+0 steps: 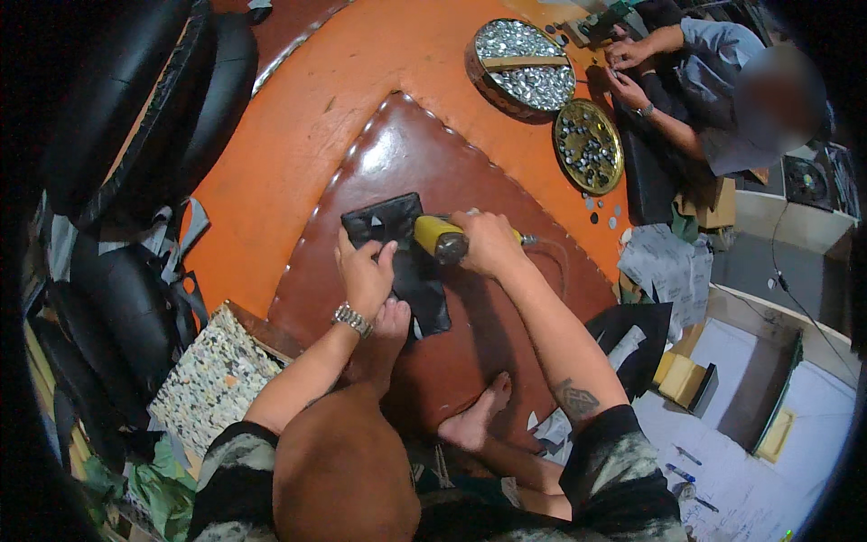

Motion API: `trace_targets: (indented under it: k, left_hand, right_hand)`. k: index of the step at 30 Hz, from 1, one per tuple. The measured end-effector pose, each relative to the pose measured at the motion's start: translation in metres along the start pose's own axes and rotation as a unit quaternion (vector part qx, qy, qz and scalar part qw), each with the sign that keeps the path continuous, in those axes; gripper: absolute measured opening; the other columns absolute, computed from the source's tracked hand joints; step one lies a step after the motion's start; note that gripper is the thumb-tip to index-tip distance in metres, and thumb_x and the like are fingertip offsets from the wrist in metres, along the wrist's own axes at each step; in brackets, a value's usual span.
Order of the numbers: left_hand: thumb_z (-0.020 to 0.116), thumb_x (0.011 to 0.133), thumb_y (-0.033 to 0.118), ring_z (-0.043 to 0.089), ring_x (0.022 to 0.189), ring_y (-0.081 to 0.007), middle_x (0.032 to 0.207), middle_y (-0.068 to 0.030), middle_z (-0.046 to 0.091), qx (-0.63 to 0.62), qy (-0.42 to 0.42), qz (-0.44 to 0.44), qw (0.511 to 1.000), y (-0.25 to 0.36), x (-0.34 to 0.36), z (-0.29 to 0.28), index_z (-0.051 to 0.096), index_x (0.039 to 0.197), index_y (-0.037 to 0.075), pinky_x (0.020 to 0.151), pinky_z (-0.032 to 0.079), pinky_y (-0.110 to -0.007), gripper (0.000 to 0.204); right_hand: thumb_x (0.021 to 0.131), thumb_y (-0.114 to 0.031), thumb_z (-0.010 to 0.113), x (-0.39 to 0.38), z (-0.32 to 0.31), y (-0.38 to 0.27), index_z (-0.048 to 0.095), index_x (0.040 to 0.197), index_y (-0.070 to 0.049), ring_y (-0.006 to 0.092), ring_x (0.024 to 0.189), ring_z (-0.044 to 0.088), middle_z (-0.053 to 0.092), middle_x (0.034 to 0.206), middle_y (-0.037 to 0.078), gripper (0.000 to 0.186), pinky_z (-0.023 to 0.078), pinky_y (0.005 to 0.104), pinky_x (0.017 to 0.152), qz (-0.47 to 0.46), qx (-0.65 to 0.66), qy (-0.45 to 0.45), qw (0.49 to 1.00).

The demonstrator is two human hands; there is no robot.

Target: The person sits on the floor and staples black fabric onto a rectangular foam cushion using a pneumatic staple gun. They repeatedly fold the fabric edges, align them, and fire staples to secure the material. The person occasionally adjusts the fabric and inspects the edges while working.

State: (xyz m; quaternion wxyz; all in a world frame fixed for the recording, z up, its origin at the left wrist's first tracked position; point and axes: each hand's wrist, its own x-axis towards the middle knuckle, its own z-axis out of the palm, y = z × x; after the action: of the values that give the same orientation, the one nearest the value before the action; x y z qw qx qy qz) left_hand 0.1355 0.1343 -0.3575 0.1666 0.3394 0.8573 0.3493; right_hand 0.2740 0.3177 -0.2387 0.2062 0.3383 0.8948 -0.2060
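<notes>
A black upholstered piece (418,280), long and flat with a folded far end, lies tilted on the brown padded sheet in front of me. My left hand (367,275) grips its left edge, thumb on top, next to a pale patch in the black cover. My right hand (492,242) is wrapped round a yellow staple gun (440,238), whose dark rounded end faces me. The gun's nose is at the right edge of the black piece; whether it touches is hidden. A thin hose (562,264) trails from the gun's right end.
The brown padded sheet (397,135) lies on an orange floor. Black cushions (212,99) stack at left, beside a speckled foam block (212,361). A round tin (522,63) of metal discs and a gold tray (587,144) sit far right, near a seated co-worker (713,81).
</notes>
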Motion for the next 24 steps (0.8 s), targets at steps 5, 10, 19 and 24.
trace_targets:
  k: [5, 10, 19, 24]
  left_hand:
    - [0.084, 0.089, 0.035, 0.056, 0.122, -0.0493, 0.136, -0.0347, 0.057, -0.035, -0.004, -0.033, 0.999, 0.006, 0.044, -0.014, 0.076, 0.085, 0.001, 0.105, 0.044, -0.051, 0.035]
    - [0.087, 0.087, 0.043, 0.052, 0.138, -0.0475, 0.158, -0.0338, 0.041, -0.109, -0.149, -0.085, 0.979, 0.018, -0.018, -0.027, 0.07, 0.072, 0.002, 0.115, 0.043, -0.044, 0.047]
    - [0.083, 0.08, 0.066, 0.002, 0.156, -0.0644, 0.172, -0.0396, -0.001, 0.059, -0.28, -0.122, 0.95, 0.041, -0.028, -0.001, 0.075, 0.118, -0.012, 0.128, 0.025, -0.058, 0.088]
    - [0.081, 0.082, 0.066, -0.004, 0.156, -0.0652, 0.172, -0.04, -0.006, 0.088, -0.326, -0.089, 0.937, 0.046, -0.036, -0.002, 0.076, 0.12, -0.008, 0.127, 0.02, -0.064, 0.083]
  right_hand:
    - [0.074, -0.007, 0.082, -0.056, 0.029, 0.047, 0.069, 0.13, -0.011, 0.0393, 0.114, 0.068, 0.073, 0.119, 0.019, 0.058, 0.052, 0.0542, 0.095, 0.129, -0.005, 0.125, 0.984]
    - [0.08, -0.011, 0.082, -0.122, 0.09, 0.035, 0.062, 0.139, -0.01, 0.0423, 0.114, 0.064, 0.066, 0.124, 0.021, 0.062, 0.05, 0.0545, 0.096, 0.179, 0.007, 0.267, 0.947]
    - [0.088, -0.007, 0.08, -0.096, 0.187, -0.044, 0.035, 0.164, 0.0, 0.0211, 0.13, 0.06, 0.061, 0.139, 0.013, 0.088, 0.049, 0.0366, 0.11, 0.105, 0.582, 0.149, 0.792]
    - [0.086, -0.004, 0.078, -0.1, 0.173, -0.037, 0.028, 0.166, -0.002, 0.0293, 0.134, 0.06, 0.061, 0.143, 0.021, 0.095, 0.046, 0.0396, 0.114, 0.044, 0.691, 0.13, 0.709]
